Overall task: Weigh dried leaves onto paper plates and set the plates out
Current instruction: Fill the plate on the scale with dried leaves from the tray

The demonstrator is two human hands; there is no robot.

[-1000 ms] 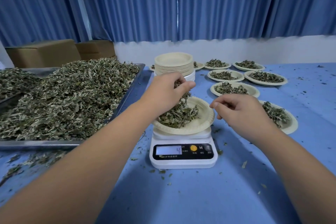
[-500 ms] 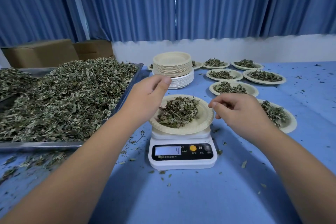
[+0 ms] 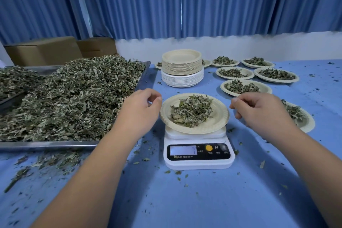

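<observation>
The paper plate [image 3: 219,114] is seated on the scale [image 3: 199,164] near the middle of the table [image 3: 185,201], with a small heap of dried leaves [image 3: 191,111] piled at its centre. The left hand [image 3: 137,111] is held just beside the plate's left rim, and the right hand [image 3: 259,109] a little apart from its right rim. Both are loosely curled and nothing is seen to be gripped in either, though whether the left fingertips touch the rim cannot be told. The step in hand is judged to be the checking of the weight before the plate is carried off. The rim should be kept free of any touch while the display [image 3: 183,150] is read, since pressure would falsify the figure; the digit shown is too faint to be trusted here. If more is wanted, a small pinch should be taken from the tray [image 3: 46,145] and dropped at the centre. For lifting, opposite rims should be gripped and the plate kept level, as thin paper is likely to flex. It should be set near the filled plates [image 3: 246,88], with no overlap.
</observation>
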